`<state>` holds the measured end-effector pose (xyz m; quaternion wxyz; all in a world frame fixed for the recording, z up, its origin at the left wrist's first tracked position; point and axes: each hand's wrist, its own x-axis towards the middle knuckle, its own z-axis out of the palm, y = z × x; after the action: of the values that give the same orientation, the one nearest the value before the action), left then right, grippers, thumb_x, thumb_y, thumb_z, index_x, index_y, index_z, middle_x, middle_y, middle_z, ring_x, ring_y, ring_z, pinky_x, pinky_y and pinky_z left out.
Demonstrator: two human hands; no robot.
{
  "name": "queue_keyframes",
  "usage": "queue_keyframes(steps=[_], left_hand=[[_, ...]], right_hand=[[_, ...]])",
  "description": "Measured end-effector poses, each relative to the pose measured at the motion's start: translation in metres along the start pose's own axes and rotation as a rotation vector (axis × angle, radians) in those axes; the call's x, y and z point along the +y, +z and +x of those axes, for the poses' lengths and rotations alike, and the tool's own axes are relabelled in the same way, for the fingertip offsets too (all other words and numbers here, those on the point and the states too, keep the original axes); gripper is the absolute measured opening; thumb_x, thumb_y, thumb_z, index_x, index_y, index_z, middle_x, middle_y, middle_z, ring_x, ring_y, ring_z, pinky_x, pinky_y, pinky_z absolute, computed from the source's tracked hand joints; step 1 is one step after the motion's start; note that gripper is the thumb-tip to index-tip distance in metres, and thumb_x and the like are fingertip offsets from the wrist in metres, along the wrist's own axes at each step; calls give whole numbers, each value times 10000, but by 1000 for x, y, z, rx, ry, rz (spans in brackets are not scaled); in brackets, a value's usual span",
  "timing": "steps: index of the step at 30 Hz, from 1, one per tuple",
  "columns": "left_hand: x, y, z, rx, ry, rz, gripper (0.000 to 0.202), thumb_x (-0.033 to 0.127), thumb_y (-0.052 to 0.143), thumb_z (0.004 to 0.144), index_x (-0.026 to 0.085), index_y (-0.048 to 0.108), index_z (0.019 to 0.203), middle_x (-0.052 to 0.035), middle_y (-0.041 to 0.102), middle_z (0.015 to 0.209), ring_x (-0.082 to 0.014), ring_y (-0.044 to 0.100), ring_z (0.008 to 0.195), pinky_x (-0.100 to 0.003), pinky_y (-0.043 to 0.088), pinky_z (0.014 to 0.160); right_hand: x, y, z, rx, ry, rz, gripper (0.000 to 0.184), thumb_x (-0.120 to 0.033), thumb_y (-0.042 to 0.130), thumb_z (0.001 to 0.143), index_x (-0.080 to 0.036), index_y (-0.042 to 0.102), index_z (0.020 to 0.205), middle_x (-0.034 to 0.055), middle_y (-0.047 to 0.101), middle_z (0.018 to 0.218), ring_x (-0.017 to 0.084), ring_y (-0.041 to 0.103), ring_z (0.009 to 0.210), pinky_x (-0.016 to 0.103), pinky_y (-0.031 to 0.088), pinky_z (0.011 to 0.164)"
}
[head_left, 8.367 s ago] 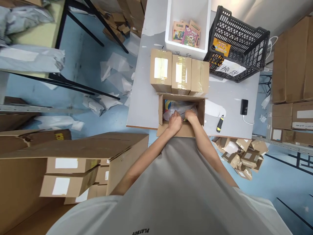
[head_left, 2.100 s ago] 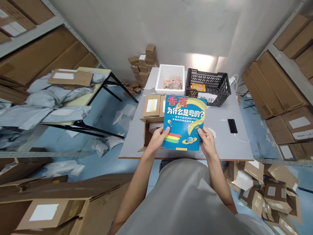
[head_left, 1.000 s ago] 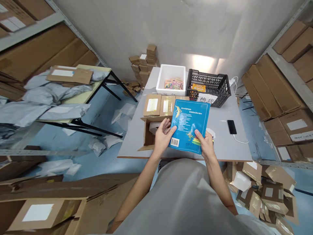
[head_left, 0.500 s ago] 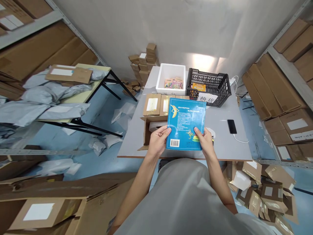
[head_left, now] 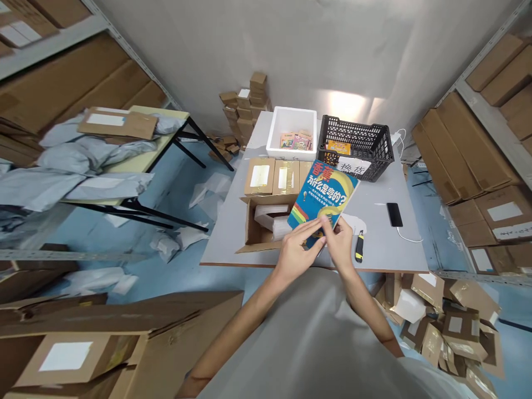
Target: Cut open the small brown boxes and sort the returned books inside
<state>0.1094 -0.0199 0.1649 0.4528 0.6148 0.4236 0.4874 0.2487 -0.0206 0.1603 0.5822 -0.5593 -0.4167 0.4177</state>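
Observation:
A blue book [head_left: 322, 194] with a yellow banana and large Chinese lettering on its front cover is tilted over the table in both my hands. My left hand [head_left: 297, 249] grips its lower left edge, and my right hand [head_left: 337, 238] pinches the lower right corner, the two hands almost touching. Just left of the book lies an opened cardboard box [head_left: 251, 227] with white wrapped packing inside. A black and yellow box cutter [head_left: 359, 246] rests on the table close to my right hand.
Closed cardboard boxes [head_left: 260, 176] stand behind the opened one. At the back of the grey table [head_left: 382, 244] are a white foam bin [head_left: 291, 152] and a black plastic crate [head_left: 378, 160]. A phone [head_left: 394, 214] on a cable lies right. Discarded cartons [head_left: 461, 332] cover the floor.
The book has been turned from its back cover to its front and tilted. My hands have come together at its lower end, uncovering the box cutter and more of the opened box.

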Motion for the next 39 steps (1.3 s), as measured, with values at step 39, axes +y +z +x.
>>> queue_keyframes(steps=[39], left_hand=[[-42, -81, 39, 157, -106, -58, 581, 724, 928, 830, 244, 635, 979, -68, 861, 1002, -274, 845, 1011, -388, 674, 918]], right_hand=[[29, -67, 33, 1, -196, -127, 668, -541, 831, 985, -276, 725, 1590, 33, 857, 1043, 214, 772, 944, 375, 648, 916]])
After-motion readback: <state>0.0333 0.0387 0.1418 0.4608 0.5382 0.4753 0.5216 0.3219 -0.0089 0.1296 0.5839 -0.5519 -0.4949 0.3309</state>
